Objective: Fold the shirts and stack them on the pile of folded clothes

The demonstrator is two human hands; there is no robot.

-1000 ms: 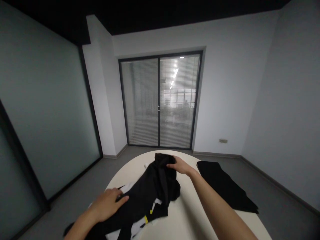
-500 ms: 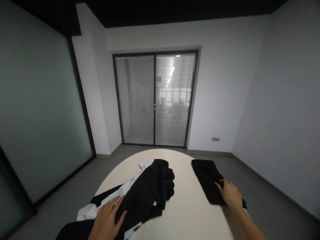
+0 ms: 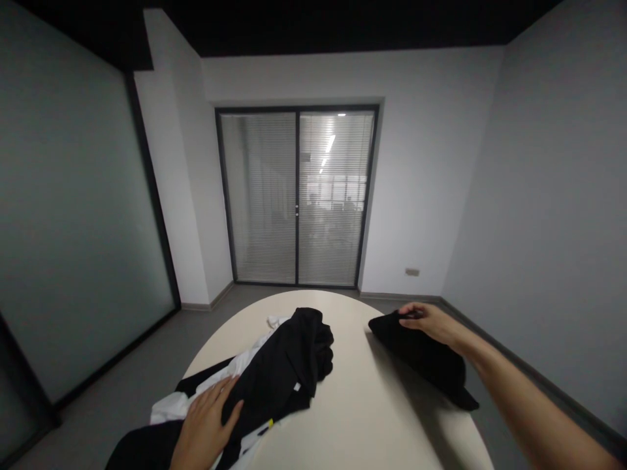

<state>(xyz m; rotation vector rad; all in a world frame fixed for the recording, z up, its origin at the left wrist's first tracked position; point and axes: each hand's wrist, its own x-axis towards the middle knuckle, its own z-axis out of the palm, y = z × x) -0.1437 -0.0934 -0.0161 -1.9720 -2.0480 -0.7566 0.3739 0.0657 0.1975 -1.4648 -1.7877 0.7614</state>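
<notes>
My left hand lies flat with its fingers spread on a heap of clothes at the left of the round table. On top of that heap is a bunched black garment with a small white tag. White cloth shows along the heap's left side. At the table's right side, my right hand pinches the far edge of a folded black garment. That garment is tilted, its upper edge raised and its lower corner hanging near the table's right rim.
The round cream table fills the lower middle, its curved edge close to the folded garment. Beyond it are a glass door with blinds, white walls and a frosted glass partition on the left.
My right hand has moved from the near part of the folded black garment to its far edge. The garment, flat before, is now lifted and tilted. My left hand stays on the heap.
</notes>
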